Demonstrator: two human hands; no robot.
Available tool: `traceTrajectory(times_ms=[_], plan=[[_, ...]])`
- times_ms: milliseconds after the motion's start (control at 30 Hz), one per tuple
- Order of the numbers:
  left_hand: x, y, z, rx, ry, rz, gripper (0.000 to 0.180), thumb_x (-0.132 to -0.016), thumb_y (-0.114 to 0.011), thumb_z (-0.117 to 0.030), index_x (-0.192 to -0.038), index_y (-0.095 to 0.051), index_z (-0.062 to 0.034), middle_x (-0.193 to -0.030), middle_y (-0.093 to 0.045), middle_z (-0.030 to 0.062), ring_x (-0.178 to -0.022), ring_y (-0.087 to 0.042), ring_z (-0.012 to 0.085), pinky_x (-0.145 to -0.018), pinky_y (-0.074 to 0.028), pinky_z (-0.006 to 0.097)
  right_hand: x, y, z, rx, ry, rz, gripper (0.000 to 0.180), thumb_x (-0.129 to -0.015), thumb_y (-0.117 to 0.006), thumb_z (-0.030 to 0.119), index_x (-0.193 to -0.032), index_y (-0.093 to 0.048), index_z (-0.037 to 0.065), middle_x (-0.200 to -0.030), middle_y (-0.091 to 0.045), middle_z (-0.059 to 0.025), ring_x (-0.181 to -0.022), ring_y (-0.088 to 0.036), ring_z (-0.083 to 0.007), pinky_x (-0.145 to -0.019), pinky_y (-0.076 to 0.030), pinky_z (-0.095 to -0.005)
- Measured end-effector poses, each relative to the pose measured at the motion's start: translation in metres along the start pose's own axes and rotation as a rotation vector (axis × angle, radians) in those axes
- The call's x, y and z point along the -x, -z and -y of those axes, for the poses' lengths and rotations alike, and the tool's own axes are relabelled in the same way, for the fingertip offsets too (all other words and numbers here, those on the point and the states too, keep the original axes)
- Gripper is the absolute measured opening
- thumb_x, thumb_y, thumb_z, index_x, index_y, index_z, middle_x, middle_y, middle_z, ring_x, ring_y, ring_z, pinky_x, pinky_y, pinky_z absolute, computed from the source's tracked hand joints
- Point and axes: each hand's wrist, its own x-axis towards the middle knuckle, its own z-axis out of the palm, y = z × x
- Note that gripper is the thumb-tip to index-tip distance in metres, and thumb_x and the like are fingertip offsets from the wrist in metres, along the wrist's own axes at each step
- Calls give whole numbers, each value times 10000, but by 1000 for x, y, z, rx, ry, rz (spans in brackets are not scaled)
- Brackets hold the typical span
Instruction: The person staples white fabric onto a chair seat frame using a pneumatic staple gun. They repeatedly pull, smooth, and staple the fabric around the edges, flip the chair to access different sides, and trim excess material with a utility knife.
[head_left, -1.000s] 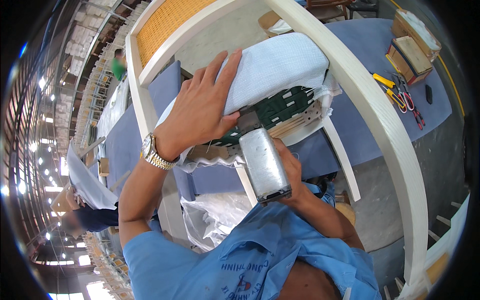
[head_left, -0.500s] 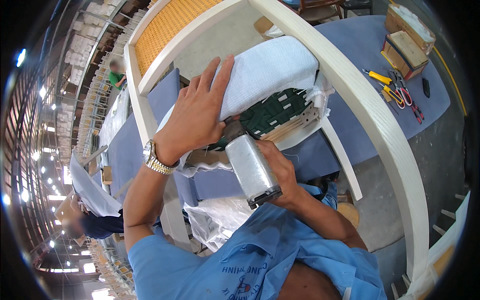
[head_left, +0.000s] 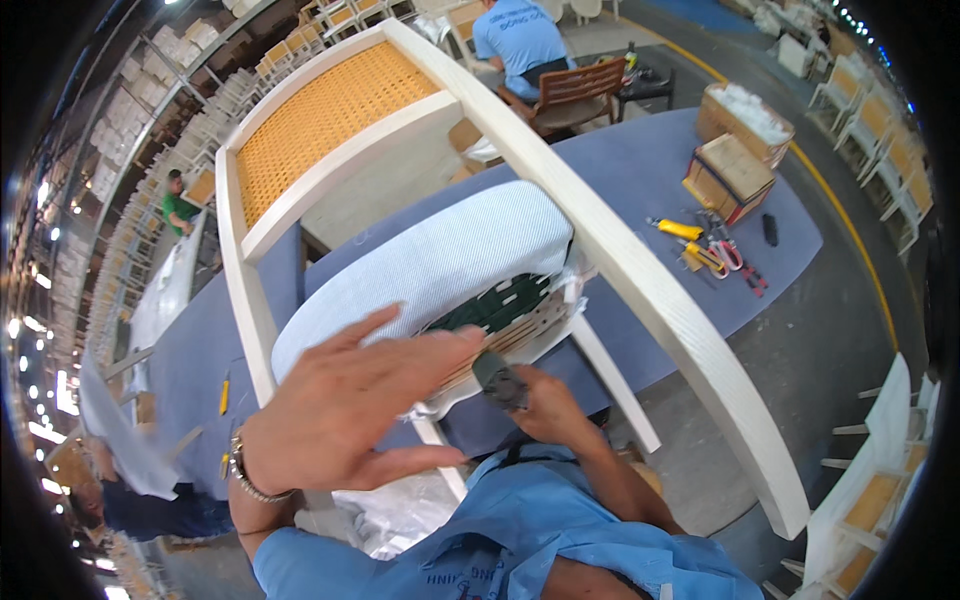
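A white wooden armchair frame (head_left: pixel 640 260) lies tipped on a table, its woven cane back (head_left: pixel 335 115) away from me. Pale fabric covers its padded seat (head_left: pixel 430 260), and dark green webbing (head_left: pixel 505 303) shows along the near, open side. My left hand (head_left: pixel 350 405) is raised in front of the seat's near edge, fingers stretched out, holding nothing. In my right hand (head_left: pixel 552 408) is a staple gun (head_left: pixel 500 382), seen end-on just below the wooden seat rail (head_left: pixel 520 335). Its nose cannot be made out.
The blue-grey table (head_left: pixel 630 180) carries yellow-handled tools (head_left: pixel 690 235), pliers, a black object (head_left: pixel 769 230) and two cardboard boxes (head_left: pixel 735 178). Clear plastic (head_left: pixel 395 515) lies near my lap. One person (head_left: pixel 520 45) sits ahead; others are at left. Rows of chairs (head_left: pixel 875 130) stand around.
My left hand has come off the seat fabric toward me and spread its fingers. The staple gun has drawn back from the seat and tilted. My view has shifted upward.
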Motion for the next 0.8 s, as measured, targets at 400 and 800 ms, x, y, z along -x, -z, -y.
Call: traceTrajectory(times_ms=[400,800], plan=[[-21,-37,65,-380,144,-98,952,-865,-677,-531,-1511,-296,56,-1479,-394,342,-1334,-412,503,-1099,-355,538,77,10,-98,-25,6,340,517,-827,-713,210,-1260,-571,-34,-1179,-642,-252,-1063,-634,-398,-931,-493,-459],[-88,-36,57,-511,412,31,1076,-713,-852,-174,-1573,-218,-44,-1551,-344,278,-1364,-423,426,-1081,-404,492,108,211,-187,579,-526,247,354,-815,-722,178,-1113,-635,9,-1128,-664,-190,-1059,-647,-389,-862,-542,-489]])
